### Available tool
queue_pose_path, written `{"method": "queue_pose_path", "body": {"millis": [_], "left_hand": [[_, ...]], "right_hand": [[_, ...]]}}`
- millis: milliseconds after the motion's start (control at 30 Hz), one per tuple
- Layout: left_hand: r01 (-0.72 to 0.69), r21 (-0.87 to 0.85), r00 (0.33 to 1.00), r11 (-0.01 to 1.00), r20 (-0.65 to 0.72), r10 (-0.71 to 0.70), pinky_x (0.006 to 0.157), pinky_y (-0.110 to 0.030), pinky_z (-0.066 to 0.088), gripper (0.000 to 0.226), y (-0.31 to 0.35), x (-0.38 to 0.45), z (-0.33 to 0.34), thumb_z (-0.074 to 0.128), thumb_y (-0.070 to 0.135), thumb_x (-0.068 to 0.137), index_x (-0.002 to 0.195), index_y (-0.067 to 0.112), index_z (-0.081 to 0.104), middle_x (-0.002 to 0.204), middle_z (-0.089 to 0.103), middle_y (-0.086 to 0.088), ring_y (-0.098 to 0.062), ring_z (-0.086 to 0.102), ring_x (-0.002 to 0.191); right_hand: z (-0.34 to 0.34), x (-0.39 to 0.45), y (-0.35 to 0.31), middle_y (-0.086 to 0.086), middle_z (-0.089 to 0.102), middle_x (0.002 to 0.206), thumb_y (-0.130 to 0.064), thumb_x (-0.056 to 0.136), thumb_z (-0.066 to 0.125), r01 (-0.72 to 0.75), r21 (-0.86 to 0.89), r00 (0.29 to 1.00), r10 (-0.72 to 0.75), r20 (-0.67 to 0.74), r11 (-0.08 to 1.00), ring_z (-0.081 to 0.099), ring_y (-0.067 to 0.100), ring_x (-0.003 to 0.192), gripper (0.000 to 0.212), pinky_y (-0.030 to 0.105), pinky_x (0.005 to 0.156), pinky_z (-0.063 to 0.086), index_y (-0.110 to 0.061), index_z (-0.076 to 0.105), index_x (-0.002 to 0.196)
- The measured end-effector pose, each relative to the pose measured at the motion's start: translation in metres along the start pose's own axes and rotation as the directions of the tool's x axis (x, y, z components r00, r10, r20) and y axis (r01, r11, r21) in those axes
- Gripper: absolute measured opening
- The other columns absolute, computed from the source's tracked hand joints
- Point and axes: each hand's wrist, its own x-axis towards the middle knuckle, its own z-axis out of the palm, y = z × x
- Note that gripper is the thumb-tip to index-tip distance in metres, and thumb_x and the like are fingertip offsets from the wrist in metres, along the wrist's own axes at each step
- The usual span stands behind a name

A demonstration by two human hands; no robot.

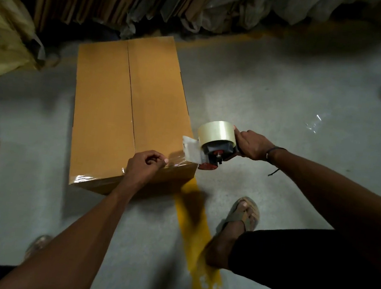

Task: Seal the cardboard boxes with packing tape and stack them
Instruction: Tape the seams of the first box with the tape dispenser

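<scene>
Left hand (146, 163), fingers curled, pinches glossy clear tape strip (175, 160) against near top edge of long smooth brown cardboard box (126, 112) on grey concrete floor (274, 101) | right hand (251, 145) clenched round handle of black-and-red tape dispenser (216, 153) bearing translucent round roll (217, 133), just beside box's near right corner | flaps shut, centre seam bare | yellow painted floor stripe (197, 236) alongside

Left hand (146, 165) presses box (126, 112); right hand (253, 145) grips dispenser (217, 145).
</scene>
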Motion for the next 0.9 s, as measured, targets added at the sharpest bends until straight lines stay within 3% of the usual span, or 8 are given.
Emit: {"method": "queue_pose_path", "body": {"millis": [133,300,433,533,633,733,800,900], "left_hand": [[0.009,-0.007,1.0,1.0,0.012,-0.009,0.084,-0.03,0.053,0.008,0.001,0.0,0.0,0.079,0.034,0.089,0.093,0.027,0.081,0.088,0.078,0.01,-0.009,0.07,0.09],[0.008,-0.02,1.0,1.0,0.02,-0.008,0.084,-0.029,0.053,0.01,0.001,0.0,-0.002,0.078,0.036,0.09,0.092,0.026,0.081,0.085,0.078,0.01,-0.012,0.072,0.089],[0.05,-0.009,0.998,0.999,0.026,-0.05,0.086,-0.034,0.054,0.022,0.007,0.001,0.0,0.076,0.046,0.089,0.087,0.025,0.08,0.082,0.077,0.009,-0.014,0.072,0.088],[0.19,-0.001,0.98,0.982,0.061,-0.19,0.084,-0.037,0.054,0.05,0.029,0.009,0.004,0.068,0.067,0.087,0.081,0.019,0.078,0.078,0.076,0.004,-0.02,0.07,0.082],[0.288,-0.138,0.945,0.948,0.202,-0.258,0.07,-0.032,0.046,0.092,0.068,0.013,0.011,0.063,0.094,0.06,0.092,0.009,0.075,0.081,0.071,-0.002,-0.02,0.06,0.07],[0.35,-0.203,0.884,0.915,0.396,-0.25,0.073,-0.032,0.049,0.101,0.111,0.021,0.027,0.065,0.096,0.054,0.116,0.016,0.062,0.103,0.069,-0.005,-0.019,0.066,0.093],[0.428,-0.196,0.831,0.882,0.468,-0.3,0.081,-0.044,0.059,0.111,0.124,0.038,0.041,0.076,0.093,0.042,0.126,0.021,0.061,0.12,0.069,-0.009,-0.028,0.071,0.105],[0.471,-0.125,0.829,0.873,0.402,-0.389,0.079,-0.047,0.06,0.141,0.104,0.077,0.067,0.082,0.093,0.015,0.134,0.023,0.055,0.13,0.066,-0.008,-0.034,0.07,0.105]], "right_hand": [[-0.001,-0.003,0.003,-0.002,0.058,0.059,-0.071,0.078,0.0,0.028,0.004,1.0,-0.028,-0.012,1.0,0.054,0.01,0.054,0.104,0.022,0.056,0.033,0.002,0.066,0.11],[-0.006,-0.008,0.012,0.004,0.063,0.06,-0.065,0.099,0.002,-0.042,-0.045,0.996,0.038,-0.081,0.998,0.058,0.016,0.058,0.084,0.03,0.066,0.039,-0.012,0.06,0.068],[-0.003,-0.011,0.018,0.005,0.064,0.062,-0.063,0.103,0.001,-0.071,-0.008,0.996,0.071,-0.062,0.997,0.06,0.017,0.059,0.083,0.028,0.065,0.04,-0.015,0.058,0.064],[0.001,-0.008,0.011,0.005,0.064,0.064,-0.062,0.103,0.0,-0.076,-0.023,0.997,0.075,-0.035,0.997,0.059,0.017,0.06,0.086,0.027,0.065,0.04,-0.014,0.061,0.066],[0.005,-0.003,0.006,0.008,0.068,0.067,-0.062,0.103,-0.001,-0.068,-0.053,0.998,0.068,-0.005,0.996,0.061,0.016,0.063,0.089,0.028,0.067,0.041,-0.013,0.064,0.066],[0.007,0.004,0.002,0.009,0.07,0.069,-0.063,0.103,-0.002,-0.058,-0.067,0.998,0.06,0.025,0.996,0.064,0.018,0.065,0.091,0.03,0.07,0.045,-0.014,0.065,0.065],[0.007,0.01,-0.001,0.009,0.069,0.068,-0.065,0.101,-0.003,-0.056,-0.05,0.997,0.058,0.055,0.997,0.064,0.019,0.065,0.093,0.031,0.071,0.047,-0.012,0.067,0.069],[0.005,0.014,-0.003,0.006,0.066,0.066,-0.069,0.099,-0.003,-0.064,-0.017,0.993,0.065,0.096,0.998,0.061,0.02,0.061,0.093,0.032,0.068,0.051,-0.013,0.064,0.069]]}}
